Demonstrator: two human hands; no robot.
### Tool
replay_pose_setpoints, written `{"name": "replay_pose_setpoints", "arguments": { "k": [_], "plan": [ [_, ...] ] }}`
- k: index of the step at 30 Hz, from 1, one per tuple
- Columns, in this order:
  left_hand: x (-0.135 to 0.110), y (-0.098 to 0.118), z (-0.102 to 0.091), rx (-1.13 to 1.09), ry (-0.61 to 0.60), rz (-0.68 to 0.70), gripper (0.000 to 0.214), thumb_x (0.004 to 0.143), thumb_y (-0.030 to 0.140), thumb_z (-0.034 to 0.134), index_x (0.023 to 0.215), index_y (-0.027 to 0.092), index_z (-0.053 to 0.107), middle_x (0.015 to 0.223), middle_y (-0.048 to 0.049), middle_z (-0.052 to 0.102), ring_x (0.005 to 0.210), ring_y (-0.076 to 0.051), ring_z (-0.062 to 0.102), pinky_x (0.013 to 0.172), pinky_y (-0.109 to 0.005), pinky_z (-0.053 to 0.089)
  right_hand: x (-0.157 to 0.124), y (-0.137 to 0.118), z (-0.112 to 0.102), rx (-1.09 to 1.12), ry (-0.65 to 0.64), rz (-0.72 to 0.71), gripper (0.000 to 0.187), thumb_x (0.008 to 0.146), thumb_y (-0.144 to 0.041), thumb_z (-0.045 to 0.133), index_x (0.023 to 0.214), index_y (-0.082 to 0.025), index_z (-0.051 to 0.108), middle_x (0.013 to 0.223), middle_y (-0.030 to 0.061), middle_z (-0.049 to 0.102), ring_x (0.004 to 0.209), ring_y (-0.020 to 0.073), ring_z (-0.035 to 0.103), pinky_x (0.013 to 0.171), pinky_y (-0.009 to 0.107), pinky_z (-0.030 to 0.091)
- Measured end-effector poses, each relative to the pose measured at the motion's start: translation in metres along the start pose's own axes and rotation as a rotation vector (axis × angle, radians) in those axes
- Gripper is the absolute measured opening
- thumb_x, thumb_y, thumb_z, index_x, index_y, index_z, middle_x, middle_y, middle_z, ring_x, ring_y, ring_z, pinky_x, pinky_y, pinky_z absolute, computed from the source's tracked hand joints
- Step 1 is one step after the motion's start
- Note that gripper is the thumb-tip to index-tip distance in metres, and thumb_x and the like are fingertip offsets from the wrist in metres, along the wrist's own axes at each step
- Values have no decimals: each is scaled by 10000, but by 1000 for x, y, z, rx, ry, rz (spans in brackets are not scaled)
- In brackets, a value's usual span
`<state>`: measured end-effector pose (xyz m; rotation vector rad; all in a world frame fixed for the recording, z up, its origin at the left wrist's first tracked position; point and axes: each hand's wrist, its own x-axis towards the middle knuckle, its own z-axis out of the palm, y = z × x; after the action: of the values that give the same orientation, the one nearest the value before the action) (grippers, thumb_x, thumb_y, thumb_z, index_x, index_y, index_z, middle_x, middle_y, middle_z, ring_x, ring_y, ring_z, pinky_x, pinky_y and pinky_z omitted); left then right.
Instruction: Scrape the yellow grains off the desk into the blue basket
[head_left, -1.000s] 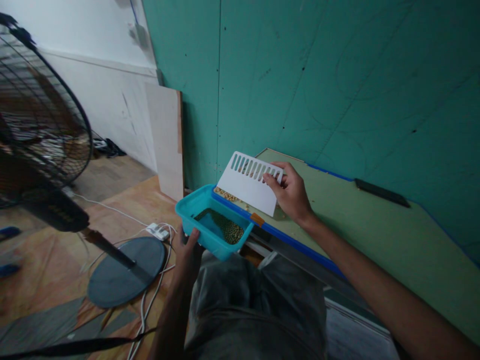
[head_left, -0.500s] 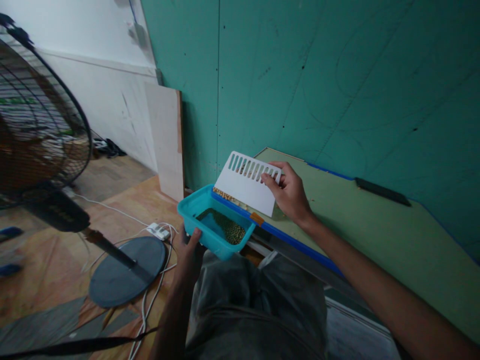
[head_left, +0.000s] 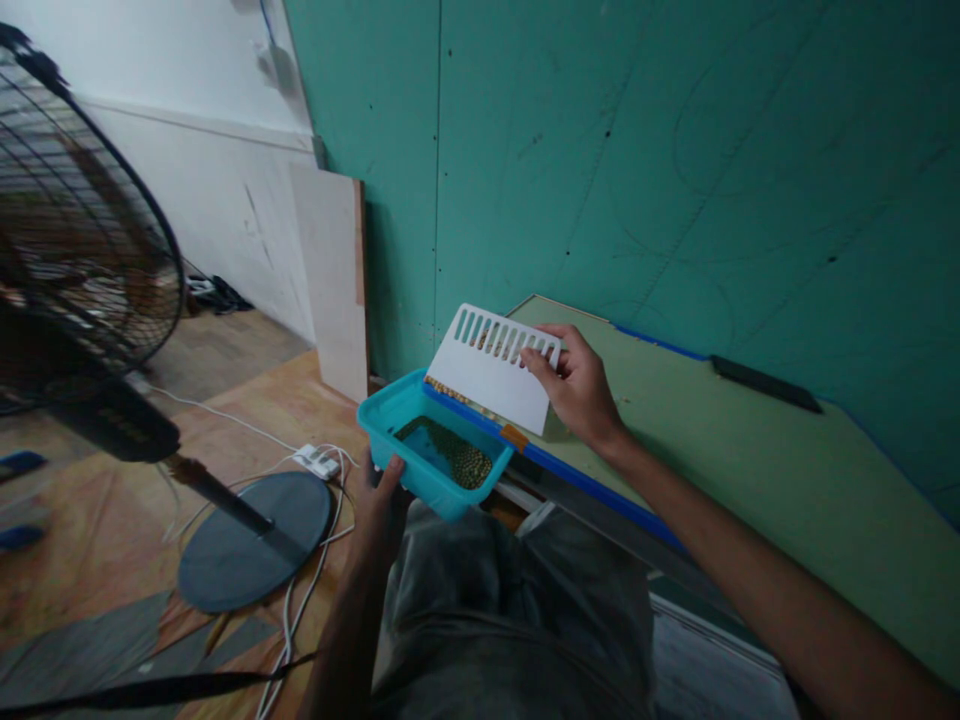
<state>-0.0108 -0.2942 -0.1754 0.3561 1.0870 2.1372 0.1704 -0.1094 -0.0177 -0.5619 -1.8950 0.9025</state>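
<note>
My left hand (head_left: 381,492) grips the near left side of a turquoise plastic basin (head_left: 433,490), thumb on its outer wall and the other fingers hidden beneath. Small green and tan beans (head_left: 470,464) lie inside, mostly toward the right. The basin is held against the table's blue edge. My right hand (head_left: 576,385) pinches a white slotted plastic scraper (head_left: 491,383) by its upper right end, the thumb over the slots. It stands tilted on the tabletop, and pale beans (head_left: 450,390) lie along its lower edge by the blue trim.
The pale green table (head_left: 720,470) stands against a teal wall (head_left: 570,150). A dark bar (head_left: 765,384) lies at its back edge. To the left are a standing fan (head_left: 82,270), its round base (head_left: 255,540), white cables and a power strip (head_left: 316,461). A board (head_left: 330,280) leans on the wall.
The scraper has shifted very slightly to the left at the table edge. The basin has barely moved to the right. Both hands keep their grip.
</note>
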Motion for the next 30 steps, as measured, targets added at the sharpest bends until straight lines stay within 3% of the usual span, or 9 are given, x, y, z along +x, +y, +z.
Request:
{"name": "replay_pose_setpoints", "arguments": {
  "k": [4, 10, 22, 30],
  "plan": [
    [0, 0, 0, -16, -7, -12, 601, 796, 455, 930, 1326, 340, 671, 1231, -46, 758, 1026, -248, 768, 863, -375, 638, 0, 1, 0, 4, -2, -5, 452, 923, -564, 751, 1227, -249, 635, 968, 55, 802, 777, 205, 751, 664, 320, 595],
    [1, -2, -2, -2, -11, -8, 558, 785, 463, 933, 1261, 319, 680, 1210, -49, 757, 1008, -255, 772, 872, -398, 640, 0, 0, 0, 3, 1, 2, 450, 926, -572, 746, 1221, -251, 636, 949, 50, 794, 778, 208, 751, 672, 326, 600],
    [0, -1, 0, 22, 6, -5, 626, 761, 498, 942, 1294, 327, 661, 1182, -39, 756, 972, -239, 765, 830, -366, 644, 0, 0, 1, 3, -6, 0, 476, 926, -601, 736, 1231, -252, 626, 937, 48, 793, 763, 205, 748, 637, 311, 586],
    [-1, -1, 1, 9, -3, -6, 630, 757, 491, 945, 1298, 331, 663, 1186, -42, 761, 983, -257, 776, 876, -407, 640, -1, -3, 1, 6, 25, -8, 432, 940, -564, 732, 1226, -257, 629, 965, 53, 792, 781, 205, 748, 659, 316, 590]
  ]
}}
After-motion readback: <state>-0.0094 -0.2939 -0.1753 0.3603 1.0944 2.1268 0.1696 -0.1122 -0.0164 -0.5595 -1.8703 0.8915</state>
